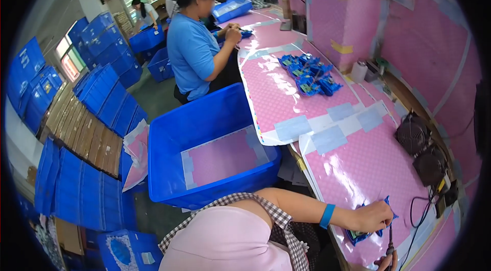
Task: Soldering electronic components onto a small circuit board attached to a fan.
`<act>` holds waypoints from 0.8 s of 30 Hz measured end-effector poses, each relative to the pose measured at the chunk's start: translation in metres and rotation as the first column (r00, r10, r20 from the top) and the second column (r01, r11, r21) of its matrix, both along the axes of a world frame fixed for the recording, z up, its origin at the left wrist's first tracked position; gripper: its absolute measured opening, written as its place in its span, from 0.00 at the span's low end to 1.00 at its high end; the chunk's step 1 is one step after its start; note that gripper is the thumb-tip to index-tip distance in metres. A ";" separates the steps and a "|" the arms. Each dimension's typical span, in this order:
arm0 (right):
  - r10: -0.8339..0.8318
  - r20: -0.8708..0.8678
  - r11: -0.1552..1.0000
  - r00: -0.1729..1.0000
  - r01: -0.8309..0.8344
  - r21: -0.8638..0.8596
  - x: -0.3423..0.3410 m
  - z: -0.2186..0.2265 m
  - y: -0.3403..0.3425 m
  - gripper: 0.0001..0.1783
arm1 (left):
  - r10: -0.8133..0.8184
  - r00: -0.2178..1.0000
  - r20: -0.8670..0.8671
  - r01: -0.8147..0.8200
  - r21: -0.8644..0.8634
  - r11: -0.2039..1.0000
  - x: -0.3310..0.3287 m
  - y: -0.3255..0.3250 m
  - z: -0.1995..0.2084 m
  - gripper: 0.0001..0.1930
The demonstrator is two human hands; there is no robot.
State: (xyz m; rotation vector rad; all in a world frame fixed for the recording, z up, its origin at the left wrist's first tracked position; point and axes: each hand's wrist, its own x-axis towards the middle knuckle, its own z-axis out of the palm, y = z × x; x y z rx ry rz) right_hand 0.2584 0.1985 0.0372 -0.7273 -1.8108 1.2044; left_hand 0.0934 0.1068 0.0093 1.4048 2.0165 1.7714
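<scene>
At the lower right of the bench, my left hand (374,218), with a blue band on its wrist, is closed with its fingers pinched on a blue plastic part. Blue plastic housing (357,238) with a bit of green inside shows below the hand, lying on the pink bench cover. My right hand (388,262), partly cut off by the picture's edge, grips a thin dark soldering iron (391,246). The iron's tip points up at the blue part beside my left fingers. What exactly lies between my left fingertips is hidden.
A pile of blue plastic parts (309,74) lies farther up the bench. Left of the bench stands a large blue bin (204,194). Two small black fans (412,134) and a black cable (413,215) line the right side. A co-worker in blue (192,43) works beyond.
</scene>
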 end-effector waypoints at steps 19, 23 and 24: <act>0.101 0.009 0.991 0.995 -0.099 -0.085 -0.013 -0.002 -0.008 0.11 | 0.048 0.970 -0.238 -0.107 -0.244 0.964 -0.021 -0.027 0.017 0.06; 0.121 0.029 0.991 0.992 -0.119 -0.068 -0.016 -0.007 -0.008 0.11 | 0.053 0.973 -0.223 -0.114 -0.273 0.955 -0.021 -0.028 0.019 0.06; 0.121 0.031 0.991 0.992 -0.118 -0.066 -0.016 -0.007 -0.008 0.11 | 0.051 0.973 -0.224 -0.114 -0.278 0.954 -0.021 -0.027 0.019 0.06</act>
